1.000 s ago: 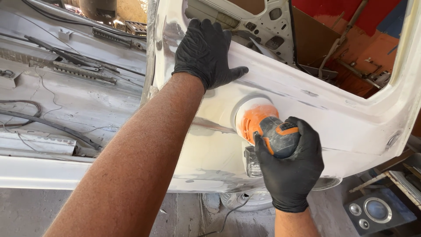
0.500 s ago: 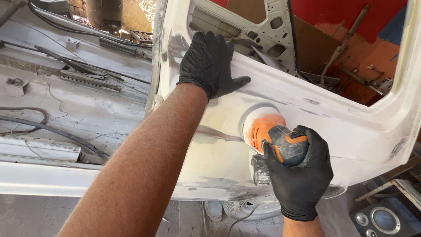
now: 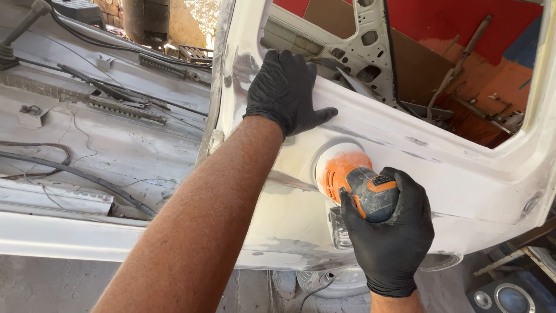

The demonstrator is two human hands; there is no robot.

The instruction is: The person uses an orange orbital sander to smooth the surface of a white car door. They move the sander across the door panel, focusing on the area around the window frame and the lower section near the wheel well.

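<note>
Right hand point(image 3: 389, 232), black glove, is wrapped tight around the orange and grey sander point(image 3: 354, 184), palm over the top of the body so push goes straight down through the round pad. Pad sits flat on the white door panel point(image 3: 452, 174), just below the window sill line, roughly mid-panel; flat contact looks deliberate, keeps the edge from digging in. Left hand point(image 3: 286, 93), also gloved, holds nothing: fingers spread, palm pressed on the sill edge of the panel above and left of the sander, thumb pointing toward it. Reads as a brace, steadying the door and the body against tool pressure. Hands are near each other but apart. Bare grey patches on the panel around the pad and lower down, paint dull there. Door stands open; through the window opening point(image 3: 440, 64) there is red and orange interior metal. Stripped floor pan with loose cables point(image 3: 63, 168) to the left. A wheel point(image 3: 341, 284) shows below the door edge.
</note>
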